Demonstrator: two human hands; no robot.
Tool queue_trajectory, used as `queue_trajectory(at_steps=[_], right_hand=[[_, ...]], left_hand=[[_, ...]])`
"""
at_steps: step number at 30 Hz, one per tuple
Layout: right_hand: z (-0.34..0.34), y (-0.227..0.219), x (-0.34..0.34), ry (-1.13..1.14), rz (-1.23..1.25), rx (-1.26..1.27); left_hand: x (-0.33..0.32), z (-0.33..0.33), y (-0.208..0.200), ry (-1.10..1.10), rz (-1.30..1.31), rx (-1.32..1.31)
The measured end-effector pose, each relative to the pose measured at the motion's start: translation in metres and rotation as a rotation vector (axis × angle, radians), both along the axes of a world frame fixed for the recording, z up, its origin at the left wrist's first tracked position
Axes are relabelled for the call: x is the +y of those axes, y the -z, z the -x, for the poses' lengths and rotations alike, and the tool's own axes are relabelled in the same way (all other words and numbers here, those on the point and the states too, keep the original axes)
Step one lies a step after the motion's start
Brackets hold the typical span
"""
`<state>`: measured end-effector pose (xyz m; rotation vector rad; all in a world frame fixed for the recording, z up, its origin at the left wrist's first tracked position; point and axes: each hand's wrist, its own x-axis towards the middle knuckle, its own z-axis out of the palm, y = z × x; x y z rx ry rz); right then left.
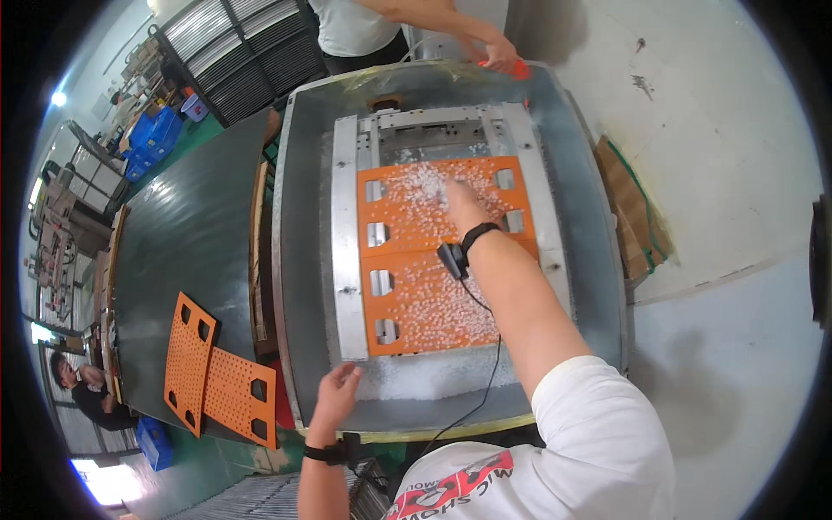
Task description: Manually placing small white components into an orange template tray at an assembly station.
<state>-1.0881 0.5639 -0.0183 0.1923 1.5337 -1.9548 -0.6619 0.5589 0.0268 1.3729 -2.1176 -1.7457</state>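
Two orange perforated panels lie end to end on a metal frame inside a large grey tub. Small white pellets are scattered over them, thickest near the far part and the near right. My right hand reaches over the far panel among the pellets; its fingers are foreshortened and mostly hidden. Beside the tub's near left corner is my left hand, with fingers apart and nothing in it. Both wrists wear black straps with small dark devices; a thin cable hangs from the right one.
The grey tub's rim surrounds the frame, with white pellets heaped along its near floor. On a dark table at left lie two more orange panels. Across the tub, another person's hand holds something red.
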Motion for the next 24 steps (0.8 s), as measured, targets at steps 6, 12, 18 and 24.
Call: queue_trajectory(at_steps=[6,12,18,24], right_hand=[[0.087,-0.002,0.071,0.159,-0.093,-0.074],[0.011,-0.005,0.194,-0.067,-0.395,0.412],[-0.087,0.033,0.272,-0.065,-0.494,0.182],[-0.066,0.029,0.246,-0.119,-0.245,0.066]], left_hand=[[-0.035,0.057,-0.032,0.114,0.247,0.019],[-0.045,0.102,0.006,0.361,0.215,-0.236],[-0.072,0.138,0.084,0.356,0.195,-0.222],[-0.073,0.171,0.096,0.656,0.297,-0.387]])
